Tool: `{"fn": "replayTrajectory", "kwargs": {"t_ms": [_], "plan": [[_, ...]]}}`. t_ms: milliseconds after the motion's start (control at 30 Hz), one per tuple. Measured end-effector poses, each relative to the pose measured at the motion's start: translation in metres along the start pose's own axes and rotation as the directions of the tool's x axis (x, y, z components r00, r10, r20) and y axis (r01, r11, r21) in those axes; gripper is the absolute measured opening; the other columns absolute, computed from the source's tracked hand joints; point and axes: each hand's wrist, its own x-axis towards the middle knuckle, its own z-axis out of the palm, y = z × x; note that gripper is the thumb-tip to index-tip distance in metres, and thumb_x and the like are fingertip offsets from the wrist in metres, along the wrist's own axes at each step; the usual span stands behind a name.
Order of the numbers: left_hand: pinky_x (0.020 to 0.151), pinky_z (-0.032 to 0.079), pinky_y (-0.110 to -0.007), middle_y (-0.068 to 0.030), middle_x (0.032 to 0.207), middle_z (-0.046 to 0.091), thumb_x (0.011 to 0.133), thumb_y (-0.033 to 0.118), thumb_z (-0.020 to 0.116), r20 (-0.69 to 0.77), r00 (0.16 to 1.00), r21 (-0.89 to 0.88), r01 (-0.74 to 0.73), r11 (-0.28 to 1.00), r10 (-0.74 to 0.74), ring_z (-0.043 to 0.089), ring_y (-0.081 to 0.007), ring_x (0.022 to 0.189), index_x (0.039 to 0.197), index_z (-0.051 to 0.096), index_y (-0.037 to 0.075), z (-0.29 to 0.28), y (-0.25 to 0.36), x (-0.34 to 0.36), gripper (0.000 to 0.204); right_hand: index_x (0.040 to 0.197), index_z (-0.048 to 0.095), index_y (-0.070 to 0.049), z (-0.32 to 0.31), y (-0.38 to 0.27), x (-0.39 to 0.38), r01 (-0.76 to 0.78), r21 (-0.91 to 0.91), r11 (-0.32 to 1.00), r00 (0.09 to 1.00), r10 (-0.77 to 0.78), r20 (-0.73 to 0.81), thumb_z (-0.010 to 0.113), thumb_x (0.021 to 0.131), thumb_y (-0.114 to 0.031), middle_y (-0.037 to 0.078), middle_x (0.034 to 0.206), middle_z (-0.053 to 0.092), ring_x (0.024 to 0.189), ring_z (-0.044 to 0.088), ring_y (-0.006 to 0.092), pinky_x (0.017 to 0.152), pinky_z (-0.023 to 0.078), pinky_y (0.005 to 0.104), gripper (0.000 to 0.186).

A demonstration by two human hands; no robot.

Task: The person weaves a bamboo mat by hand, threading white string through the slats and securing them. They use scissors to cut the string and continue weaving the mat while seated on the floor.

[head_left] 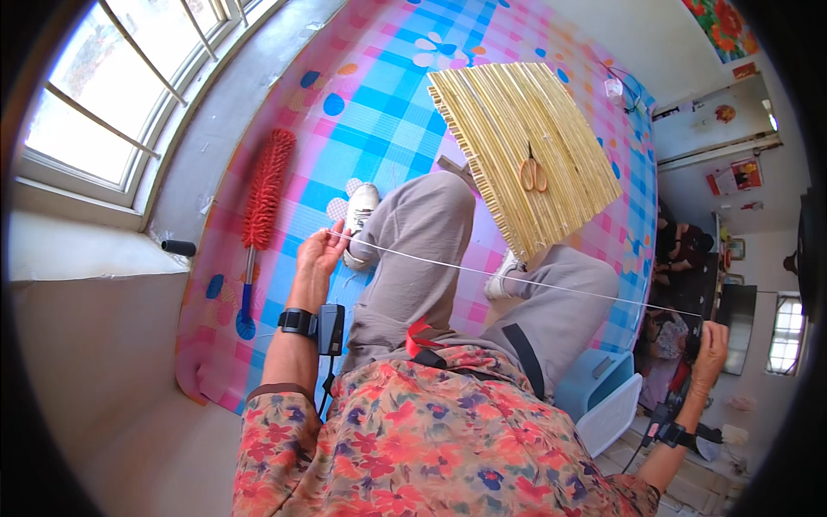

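Observation:
A thin white string [482,264] is stretched across my lap, pulled taut from hand to hand. My left hand [323,250], beside my left knee, is closed with one end of the string at its fingertips. Far out to the right, my right hand [711,345] is raised and pinches the other end. In front of my knees lies a mat of straw-coloured stalks [491,112] set side by side, tilted toward the right. A pair of scissors [532,177] with orange-brown handles rests on the mat, blades pointing away from me.
A red fluffy duster [269,189] with a blue handle lies at the left, by the barred window [112,95]. A checked pink-and-blue floor sheet [362,103] spreads under everything. Beside my right thigh stands a light blue plastic bin [599,379]. People [685,246] sit at the far right.

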Motion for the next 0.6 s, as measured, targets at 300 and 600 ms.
{"fn": "replayTrajectory", "kwargs": {"t_ms": [300,600], "plan": [[0.073,0.054,-0.037,-0.0182,0.096,0.054,0.093,0.001,0.042,-0.079,0.997,0.05,-0.006,0.999,0.01,0.056,-0.0206,0.073,0.098,0.041,-0.004,-0.013,-0.013,0.016,0.008,0.084,0.055,0.001,-0.014,0.004,0.007,-0.097,0.095,0.991,0.986,0.083,0.144,0.053,0.084,-0.002,0.009,0.08,0.052,0.074,0.053,0.0194,0.069,0.043,0.0278,0.003],[0.036,0.029,-0.021,-0.0097,0.075,0.055,0.088,0.0,0.045,-0.115,0.993,0.325,0.0,0.946,0.039,0.037,-0.0076,0.046,0.088,0.046,-0.003,-0.033,0.0,0.001,0.004,0.074,0.066,0.0,0.064,-0.011,-0.069,-0.256,0.159,0.953,0.612,0.033,0.79,0.064,0.069,-0.009,0.014,0.069,0.063,0.066,0.062,0.0267,0.065,0.048,0.0339,0.01]]}}
